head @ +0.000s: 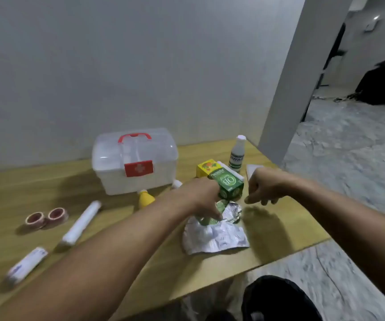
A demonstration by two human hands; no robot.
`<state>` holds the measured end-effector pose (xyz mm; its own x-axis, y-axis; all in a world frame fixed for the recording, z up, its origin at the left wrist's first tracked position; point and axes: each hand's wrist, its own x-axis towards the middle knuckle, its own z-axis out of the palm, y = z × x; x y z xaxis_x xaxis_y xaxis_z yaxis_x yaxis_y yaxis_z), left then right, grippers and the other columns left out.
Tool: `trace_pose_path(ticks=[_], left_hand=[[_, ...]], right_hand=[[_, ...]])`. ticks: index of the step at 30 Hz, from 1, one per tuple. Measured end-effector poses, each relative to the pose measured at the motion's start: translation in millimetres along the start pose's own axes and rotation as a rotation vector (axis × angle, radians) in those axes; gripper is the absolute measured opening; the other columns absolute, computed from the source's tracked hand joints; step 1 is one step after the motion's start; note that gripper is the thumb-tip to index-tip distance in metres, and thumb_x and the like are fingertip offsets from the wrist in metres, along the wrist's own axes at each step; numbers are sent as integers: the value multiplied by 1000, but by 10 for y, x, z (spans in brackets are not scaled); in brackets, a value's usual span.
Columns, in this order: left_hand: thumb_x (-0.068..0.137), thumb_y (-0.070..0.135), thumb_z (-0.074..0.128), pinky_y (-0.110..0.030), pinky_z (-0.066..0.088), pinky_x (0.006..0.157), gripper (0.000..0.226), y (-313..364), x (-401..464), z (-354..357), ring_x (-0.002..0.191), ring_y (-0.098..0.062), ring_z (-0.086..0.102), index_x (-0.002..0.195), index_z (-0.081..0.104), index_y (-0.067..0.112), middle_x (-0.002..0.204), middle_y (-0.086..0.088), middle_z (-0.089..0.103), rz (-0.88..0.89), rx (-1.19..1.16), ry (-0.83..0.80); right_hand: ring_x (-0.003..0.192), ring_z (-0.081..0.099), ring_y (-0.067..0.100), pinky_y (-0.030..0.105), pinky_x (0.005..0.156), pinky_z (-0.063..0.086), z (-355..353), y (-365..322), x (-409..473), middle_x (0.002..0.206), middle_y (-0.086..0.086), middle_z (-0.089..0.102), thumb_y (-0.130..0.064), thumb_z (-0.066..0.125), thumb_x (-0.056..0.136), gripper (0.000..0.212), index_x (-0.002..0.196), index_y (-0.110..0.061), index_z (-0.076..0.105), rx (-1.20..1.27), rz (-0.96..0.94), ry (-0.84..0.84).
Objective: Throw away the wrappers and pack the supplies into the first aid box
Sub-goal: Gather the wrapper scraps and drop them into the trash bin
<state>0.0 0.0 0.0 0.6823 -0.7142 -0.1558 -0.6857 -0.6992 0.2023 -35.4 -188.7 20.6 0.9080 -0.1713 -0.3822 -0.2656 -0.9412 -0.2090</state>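
The clear first aid box (135,162) with a red handle and red latch stands shut at the back of the wooden table (55,184). My left hand (201,197) presses down on a crumpled green and silver wrapper (229,212), fingers closing on it. A larger crumpled white wrapper (217,237) lies just in front. My right hand (264,186) hovers to the right, fingers curled loosely with nothing visible in them. A green OB box (229,184) and a yellow box (206,169) sit behind my hands.
A white bottle (237,155) stands at the back right. A yellow-capped bottle (145,199) lies by the box. Two pink tape rolls (47,217) and two white rolled bandages (81,223) (26,266) lie on the left. The table edge runs near the right; a pillar (302,72) stands beyond.
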Motion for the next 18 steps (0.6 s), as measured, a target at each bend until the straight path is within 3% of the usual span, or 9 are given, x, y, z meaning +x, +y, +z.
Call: trace_pose_path(ticks=[2, 6, 10, 14, 18], left_hand=[[73, 49, 75, -36, 52, 71, 47, 54, -63, 94, 85, -26, 64, 94, 69, 8, 94, -8, 71, -16, 16, 59], [61, 65, 74, -39, 48, 62, 63, 91, -266, 291, 79, -28, 63, 85, 67, 7, 85, -9, 69, -40, -1, 72], [56, 63, 79, -41, 48, 64, 59, 127, -482, 406, 80, -23, 59, 84, 65, 14, 90, -4, 63, -34, 35, 41], [57, 57, 80, -40, 52, 72, 57, 201, -625, 427, 88, -22, 58, 95, 66, 17, 98, -2, 63, -52, -12, 86], [57, 50, 82, -43, 55, 79, 55, 382, -709, 351, 91, -23, 59, 97, 67, 15, 101, -4, 64, -16, -92, 104]], right_hand=[[57, 69, 16, 25, 49, 55, 159, 17, -11, 67, 5, 72, -34, 73, 82, 32, 84, -2, 74, 148, 16, -14], [44, 60, 13, 22, 46, 48, 452, -7, -2, 57, 3, 67, -42, 79, 74, 38, 79, -4, 75, 389, 22, 126], [47, 56, 12, 26, 51, 50, 621, -59, -51, 58, 3, 65, -25, 84, 71, 26, 81, -3, 75, 531, 27, 198], [34, 49, 13, 21, 38, 42, 657, 35, -183, 55, 9, 60, -9, 77, 76, 11, 80, -1, 70, 691, 64, 194], [45, 51, 14, 22, 44, 45, 528, 350, -479, 60, 8, 59, -4, 70, 79, 6, 75, -6, 66, 774, 85, 235]])
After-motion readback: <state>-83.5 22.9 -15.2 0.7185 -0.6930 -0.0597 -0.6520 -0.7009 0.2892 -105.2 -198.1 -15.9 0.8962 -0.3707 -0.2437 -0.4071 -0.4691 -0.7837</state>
